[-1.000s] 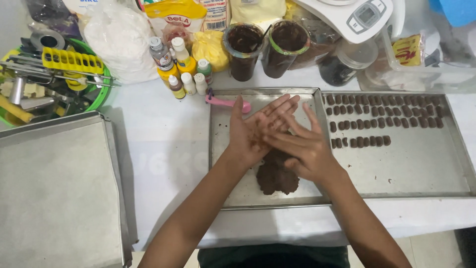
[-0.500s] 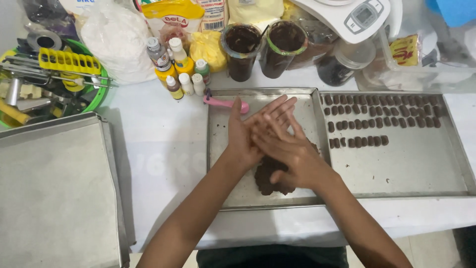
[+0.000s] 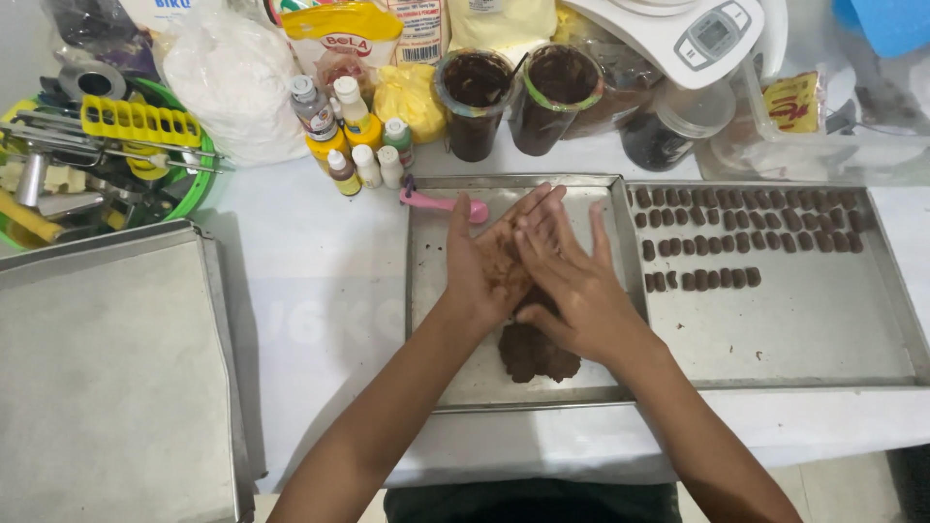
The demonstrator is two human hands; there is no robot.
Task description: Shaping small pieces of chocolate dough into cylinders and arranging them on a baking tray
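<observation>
L hand [image 3: 484, 266] & R hand [image 3: 572, 291] pressed flat together, rolling dough. Approx. three rows of pieces [image 3: 736, 228] done; dough lump [image 3: 536, 353] remains on tray [image 3: 436, 320].

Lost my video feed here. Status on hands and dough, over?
Left hand and right hand pressed palm to palm over the tray, whatever sits between them hidden. Brown dough lump on the tray beneath. Nothing blocking; pink tool lies behind.

Brown dough lump [image 3: 538, 353] on steel tray [image 3: 446, 358]

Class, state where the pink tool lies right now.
The pink tool lies at the left tray's far-left corner, just below the small bottles, beside the left hand.
</observation>
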